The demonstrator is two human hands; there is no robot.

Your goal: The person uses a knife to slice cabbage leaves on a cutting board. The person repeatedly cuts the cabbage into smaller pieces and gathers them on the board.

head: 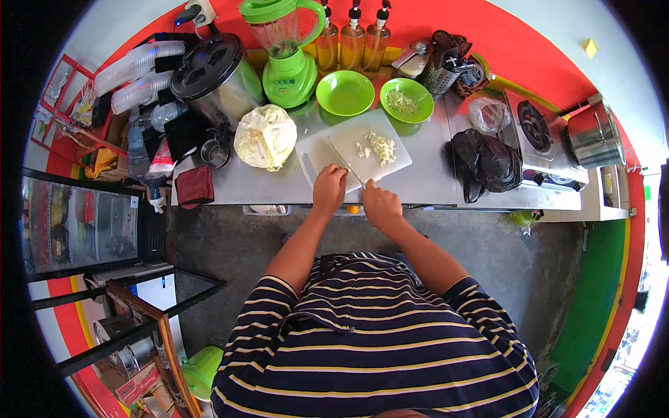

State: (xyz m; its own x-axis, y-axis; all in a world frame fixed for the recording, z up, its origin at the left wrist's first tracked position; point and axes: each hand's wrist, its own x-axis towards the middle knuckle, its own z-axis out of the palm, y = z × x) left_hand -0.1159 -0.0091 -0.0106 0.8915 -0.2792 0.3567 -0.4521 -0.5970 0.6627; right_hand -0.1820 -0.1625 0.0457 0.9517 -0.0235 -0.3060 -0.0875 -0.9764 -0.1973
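Observation:
My right hand [381, 202] grips the handle of a kitchen knife [346, 161], whose blade points away from me over a white plastic cutting board [320, 146]. Left of the blade, my left hand [330, 184] rests at the board's near edge with its fingers curled; whether they pinch something is hidden. Chopped cabbage [382, 148] lies in a small heap on the board's right half. Beside the board on the left sits a partly cut head of cabbage [265, 137]. Shredded cabbage [401, 102] fills part of a green bowl [422, 116] behind the board.
Another green bowl [345, 93] stands near a green blender [289, 78]. Pump bottles [352, 47] line the wall. To the right are a black plastic bag [488, 162] and a gas stove [549, 157]. A dark red cloth [195, 187] lies at the steel counter's [240, 190] left end.

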